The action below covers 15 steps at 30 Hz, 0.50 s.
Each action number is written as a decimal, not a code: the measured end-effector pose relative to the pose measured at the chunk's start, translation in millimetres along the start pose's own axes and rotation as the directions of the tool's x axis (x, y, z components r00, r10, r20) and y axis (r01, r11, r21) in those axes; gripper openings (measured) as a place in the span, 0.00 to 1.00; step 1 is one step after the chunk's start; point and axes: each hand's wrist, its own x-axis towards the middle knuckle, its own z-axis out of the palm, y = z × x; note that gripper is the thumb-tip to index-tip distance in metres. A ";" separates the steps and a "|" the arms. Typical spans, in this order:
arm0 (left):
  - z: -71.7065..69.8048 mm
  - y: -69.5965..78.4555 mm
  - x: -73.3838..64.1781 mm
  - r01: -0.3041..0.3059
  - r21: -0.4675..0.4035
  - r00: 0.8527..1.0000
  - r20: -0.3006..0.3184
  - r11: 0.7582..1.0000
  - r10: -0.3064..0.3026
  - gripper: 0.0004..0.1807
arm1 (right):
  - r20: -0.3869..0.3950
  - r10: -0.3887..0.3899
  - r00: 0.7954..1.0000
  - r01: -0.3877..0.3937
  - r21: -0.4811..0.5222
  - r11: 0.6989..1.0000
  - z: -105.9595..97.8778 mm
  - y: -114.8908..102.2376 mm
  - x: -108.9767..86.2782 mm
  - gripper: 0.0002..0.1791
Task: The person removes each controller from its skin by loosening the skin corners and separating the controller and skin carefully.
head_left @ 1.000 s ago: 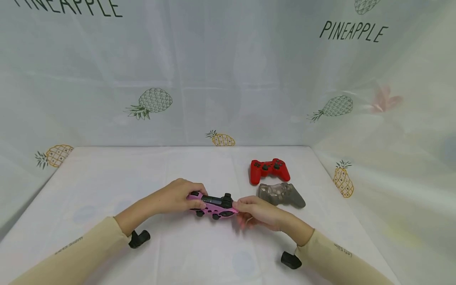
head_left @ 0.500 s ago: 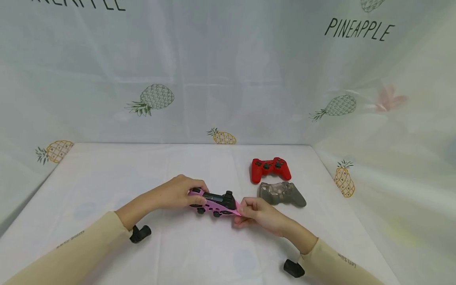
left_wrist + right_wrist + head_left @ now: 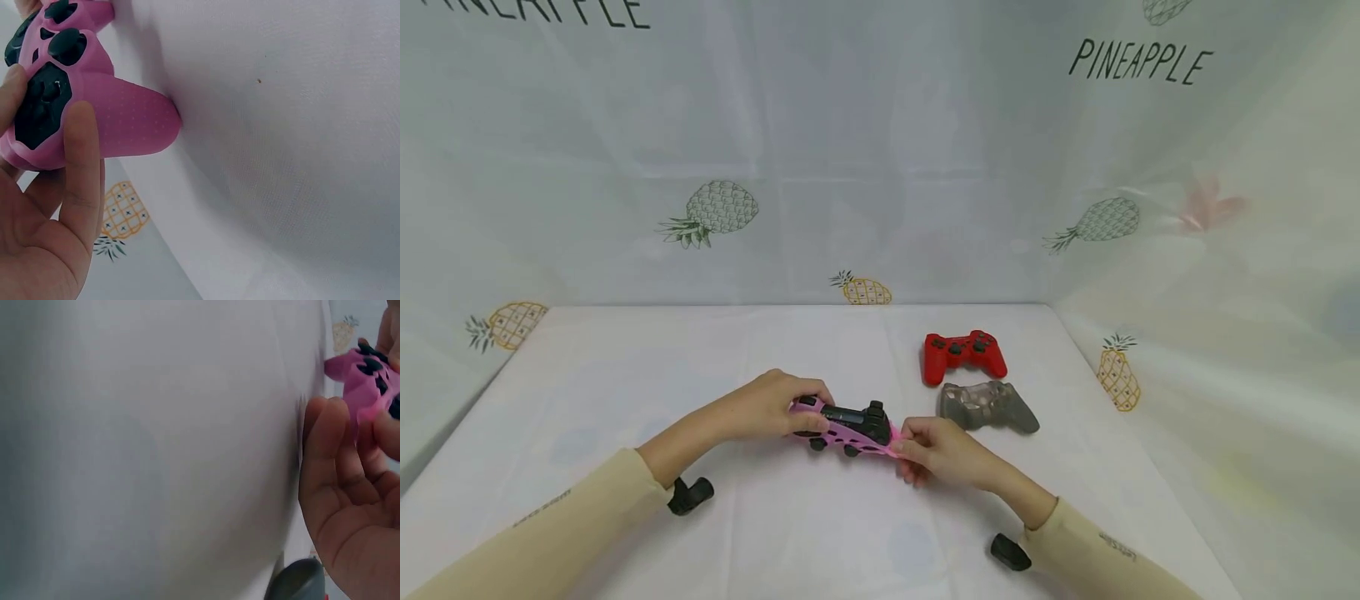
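A black game controller [image 3: 857,421] in a pink silicone cover [image 3: 842,437] is held between both hands above the middle of the white table. My left hand [image 3: 771,406] grips its left end, thumb on the near side; in the left wrist view, fingers lie across its button face and one pink handle [image 3: 134,119] points toward the tabletop. At the other end my right hand [image 3: 946,450] pinches the edge of the pink cover, which stretches out from the black body. In the right wrist view, the cover [image 3: 362,387] is partly hidden by the fingers.
To the right, a red game controller [image 3: 964,355] lies near the back of the table. A brownish-grey, controller-shaped piece [image 3: 988,406] lies just in front of it. White cloth with pineapple prints hangs behind and at the sides.
My right fingers have shifted their pinch on the cover's right edge, which stretched into a flap half a second ago. The left hand keeps its grip. The red and grey pieces stay put.
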 end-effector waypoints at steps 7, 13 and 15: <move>4.6 -0.1 -0.9 0.004 0.010 1.000 -0.019 1.000 -0.004 0.16 | -0.141 -0.116 0.983 0.092 -0.165 0.982 -4.2 -14.8 1.1 0.18; 5.7 -0.1 -3.5 -0.010 0.011 0.999 -0.051 1.000 0.010 0.15 | -0.153 -0.266 0.952 0.221 -0.263 0.939 14.2 -36.9 14.2 0.39; 7.3 1.2 -4.7 -0.008 0.004 0.998 -0.060 1.000 0.008 0.15 | -0.145 -0.293 0.945 0.239 -0.305 0.922 21.3 -40.0 20.1 0.39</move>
